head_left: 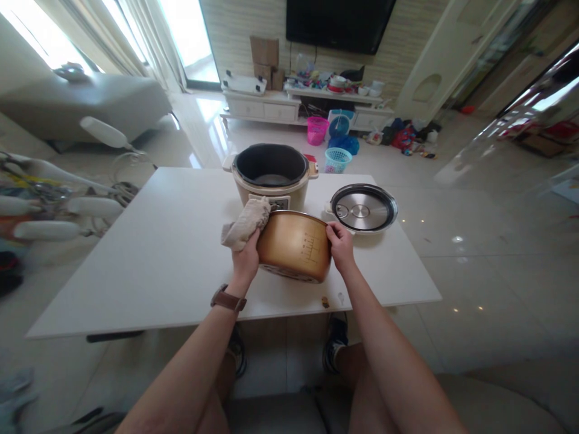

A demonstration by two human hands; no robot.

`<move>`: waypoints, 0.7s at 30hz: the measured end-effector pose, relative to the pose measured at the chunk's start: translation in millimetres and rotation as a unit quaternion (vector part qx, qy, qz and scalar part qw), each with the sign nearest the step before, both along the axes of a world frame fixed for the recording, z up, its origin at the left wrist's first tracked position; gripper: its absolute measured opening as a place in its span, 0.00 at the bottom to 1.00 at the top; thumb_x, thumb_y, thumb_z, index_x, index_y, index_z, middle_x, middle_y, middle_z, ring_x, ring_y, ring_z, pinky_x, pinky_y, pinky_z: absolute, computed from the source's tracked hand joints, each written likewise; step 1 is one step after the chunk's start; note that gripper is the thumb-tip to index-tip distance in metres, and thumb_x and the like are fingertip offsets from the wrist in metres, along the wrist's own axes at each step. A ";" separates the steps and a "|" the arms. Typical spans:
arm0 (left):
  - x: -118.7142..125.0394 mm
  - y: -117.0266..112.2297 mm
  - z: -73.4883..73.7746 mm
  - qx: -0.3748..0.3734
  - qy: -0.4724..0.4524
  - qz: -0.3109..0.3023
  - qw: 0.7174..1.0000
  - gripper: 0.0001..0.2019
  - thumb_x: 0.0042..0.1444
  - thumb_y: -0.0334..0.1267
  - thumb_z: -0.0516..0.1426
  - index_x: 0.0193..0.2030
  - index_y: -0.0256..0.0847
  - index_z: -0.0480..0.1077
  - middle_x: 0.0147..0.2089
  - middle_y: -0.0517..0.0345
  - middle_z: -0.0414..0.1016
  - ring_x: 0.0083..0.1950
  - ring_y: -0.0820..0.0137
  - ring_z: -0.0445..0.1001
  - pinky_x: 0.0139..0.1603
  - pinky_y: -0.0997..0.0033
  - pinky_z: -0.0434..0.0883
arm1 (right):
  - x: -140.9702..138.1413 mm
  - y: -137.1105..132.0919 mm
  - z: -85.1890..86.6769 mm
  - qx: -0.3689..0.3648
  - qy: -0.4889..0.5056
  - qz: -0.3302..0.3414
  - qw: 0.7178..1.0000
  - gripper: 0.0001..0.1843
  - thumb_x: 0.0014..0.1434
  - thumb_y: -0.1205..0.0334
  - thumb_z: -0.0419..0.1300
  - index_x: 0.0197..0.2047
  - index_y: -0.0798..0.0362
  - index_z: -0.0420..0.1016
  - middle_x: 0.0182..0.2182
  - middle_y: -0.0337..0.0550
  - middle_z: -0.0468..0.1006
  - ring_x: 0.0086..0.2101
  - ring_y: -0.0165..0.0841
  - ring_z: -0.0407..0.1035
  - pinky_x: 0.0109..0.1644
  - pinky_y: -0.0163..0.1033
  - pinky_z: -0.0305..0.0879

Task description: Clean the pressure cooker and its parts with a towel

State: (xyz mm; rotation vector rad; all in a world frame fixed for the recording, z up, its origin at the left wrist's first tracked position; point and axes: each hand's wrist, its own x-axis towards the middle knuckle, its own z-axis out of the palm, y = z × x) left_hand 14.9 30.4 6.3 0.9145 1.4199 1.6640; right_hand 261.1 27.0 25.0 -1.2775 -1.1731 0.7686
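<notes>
A gold-coloured inner pot (294, 244) with level markings on its wall is tilted in front of me, gripped at both sides. On its left, my left hand (246, 256) is closed on the pot together with a light patterned cloth (248, 224). My right hand (340, 244) pinches the rim at the right, thumb and fingers closed on it. Behind the pot stands an open rice cooker body (246, 191) with a dark hollow; the pot and cloth cover part of its front panel. To the right, a round lid (364, 208) lies with its metal inner side up.
All this is on a white table (158, 259). Two small objects, one brownish (325, 302) and one pale (341, 298), lie near its front edge. Beyond are a blue basket (338, 160), a pink basket (317, 130) and a cluttered TV cabinet (262, 107). White-padded equipment (99, 207) stands left.
</notes>
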 end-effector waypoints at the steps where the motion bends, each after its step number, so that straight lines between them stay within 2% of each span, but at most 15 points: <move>1: 1.2 -3.4 3.4 0.014 0.017 -0.010 1.000 0.19 0.57 0.38 0.68 0.55 0.41 0.79 0.65 0.49 0.79 0.75 0.59 0.68 0.82 0.59 0.54 | -1.2 -0.5 -0.1 -0.003 0.004 0.002 1.000 0.22 0.57 0.38 0.63 0.33 0.49 0.76 0.29 0.40 0.75 0.35 0.38 0.67 0.41 0.41 0.64; 4: 2.6 -8.2 7.6 0.027 0.040 -0.027 0.998 0.19 0.56 0.39 0.69 0.55 0.41 0.79 0.64 0.50 0.79 0.75 0.60 0.68 0.82 0.59 0.53 | -5.5 -1.9 -0.3 -0.010 0.008 -0.003 1.000 0.25 0.58 0.35 0.63 0.27 0.49 0.71 0.26 0.37 0.68 0.32 0.34 0.61 0.37 0.39 0.59; 8: -0.8 -1.2 0.9 -0.012 0.010 -0.014 1.000 0.20 0.57 0.39 0.68 0.56 0.41 0.79 0.65 0.50 0.79 0.73 0.59 0.70 0.82 0.58 0.55 | -8.7 -2.9 -1.2 -0.016 -0.019 -0.026 0.999 0.31 0.56 0.32 0.65 0.23 0.48 0.62 0.23 0.33 0.58 0.29 0.30 0.54 0.33 0.38 0.52; 13: -4.4 13.7 -17.5 -0.078 -0.071 0.008 0.994 0.17 0.57 0.39 0.66 0.54 0.40 0.80 0.63 0.46 0.81 0.71 0.55 0.74 0.79 0.51 0.61 | -5.7 -1.3 -2.8 -0.017 -0.015 -0.023 0.999 0.32 0.56 0.30 0.66 0.23 0.48 0.60 0.23 0.32 0.58 0.28 0.30 0.53 0.32 0.38 0.51; 17: -4.5 21.0 -29.0 -0.142 -0.171 -0.019 0.975 0.16 0.58 0.38 0.63 0.51 0.36 0.80 0.61 0.42 0.82 0.66 0.55 0.79 0.73 0.48 0.69 | -0.8 0.8 -6.8 -0.023 -0.009 -0.025 0.999 0.32 0.54 0.30 0.66 0.23 0.48 0.62 0.22 0.32 0.57 0.28 0.30 0.53 0.32 0.38 0.50; 19: -5.9 21.7 -28.1 -0.127 -0.155 -0.010 0.980 0.16 0.58 0.38 0.64 0.52 0.36 0.79 0.61 0.43 0.82 0.66 0.56 0.78 0.74 0.48 0.68 | 0.6 1.5 -8.6 -0.031 -0.003 -0.021 0.999 0.32 0.54 0.29 0.66 0.23 0.47 0.61 0.22 0.33 0.58 0.28 0.30 0.53 0.31 0.38 0.50; 21: -8.5 19.7 -21.7 -0.084 -0.100 0.011 0.991 0.17 0.58 0.39 0.65 0.53 0.38 0.80 0.62 0.45 0.82 0.69 0.57 0.76 0.77 0.50 0.64 | 0.6 1.8 -8.8 -0.039 0.003 -0.005 0.999 0.32 0.54 0.29 0.65 0.23 0.47 0.62 0.22 0.33 0.59 0.27 0.30 0.53 0.31 0.38 0.51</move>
